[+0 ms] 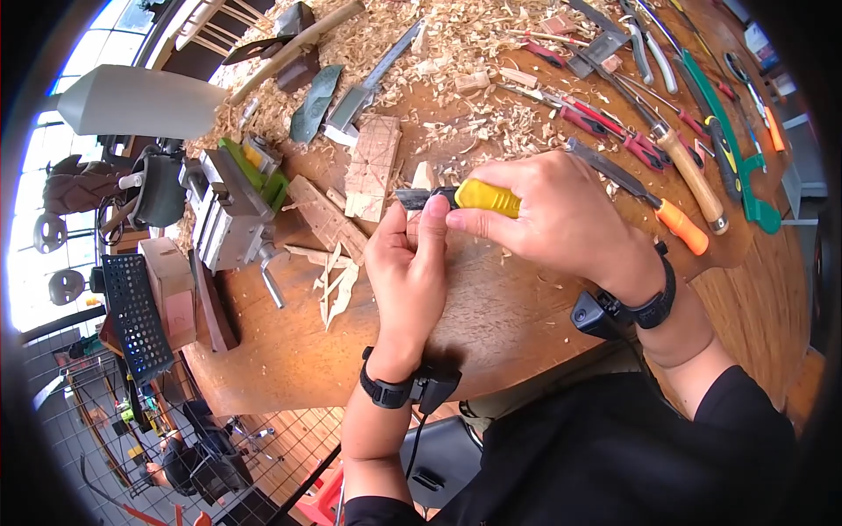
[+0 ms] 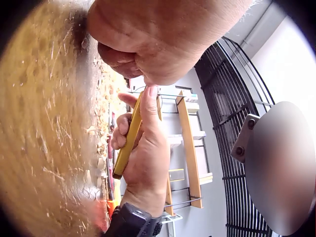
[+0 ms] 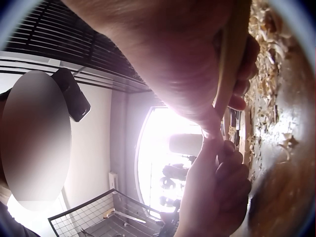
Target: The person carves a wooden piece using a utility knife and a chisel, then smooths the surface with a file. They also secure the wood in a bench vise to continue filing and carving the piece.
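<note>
My right hand [image 1: 561, 210] grips a yellow utility knife [image 1: 488, 198], its dark blade pointing left in the head view. A small piece of pale wood [image 1: 423, 175] is held in my left hand [image 1: 405, 272], showing just beyond the blade. The blade lies across this wood, and my left thumb [image 1: 433, 219] rests against the knife near the blade's base. From the left wrist, the yellow handle [image 2: 129, 140] runs along the right palm. Both hands meet close together over the wooden workbench [image 1: 491, 307]; in the right wrist view they hide the blade.
Flat wood pieces [image 1: 373, 167] and thin shavings [image 1: 338, 289] lie left of my hands. A metal vise [image 1: 230, 210] stands at the left edge. Wood chips [image 1: 438, 70] cover the back. Chisels, pliers and an orange-handled file [image 1: 680, 226] lie on the right.
</note>
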Motion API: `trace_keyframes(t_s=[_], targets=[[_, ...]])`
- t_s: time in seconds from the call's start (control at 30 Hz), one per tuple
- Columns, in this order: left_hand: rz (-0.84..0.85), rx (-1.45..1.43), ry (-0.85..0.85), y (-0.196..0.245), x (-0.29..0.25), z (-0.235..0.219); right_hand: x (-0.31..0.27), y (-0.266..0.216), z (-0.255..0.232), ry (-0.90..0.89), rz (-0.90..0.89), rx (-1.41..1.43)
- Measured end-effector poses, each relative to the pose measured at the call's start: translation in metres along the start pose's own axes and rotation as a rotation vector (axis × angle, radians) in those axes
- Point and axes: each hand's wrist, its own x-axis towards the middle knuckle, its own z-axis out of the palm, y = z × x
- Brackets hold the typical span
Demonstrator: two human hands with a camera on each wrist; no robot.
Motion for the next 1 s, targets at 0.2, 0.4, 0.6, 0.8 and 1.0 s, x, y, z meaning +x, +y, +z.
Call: trace_keyframes(t_s=[0.2, 0.4, 0.6, 0.8, 1.0], targets=[[-0.014, 0.077, 0.022, 0.001, 0.002, 0.001, -0.001, 0.001, 0.002, 0.010, 0.014, -0.042], [-0.031, 0.143, 0.052, 0.004, 0.003, 0.002, -0.001, -0.001, 0.002, 0.067, 0.029, 0.029], [0.071, 0.032, 0.014, -0.010, 0.002, 0.004, 0.001, 0.000, -0.003, 0.006, 0.045, 0.130], [0.050, -0.049, -0.057, -0.002, 0.000, 0.006, 0.003, -0.004, -0.007, -0.077, 0.092, 0.117], [-0.010, -0.217, -0.107, 0.005, -0.001, 0.005, 0.003, 0.000, -0.004, -0.066, 0.035, 0.131]])
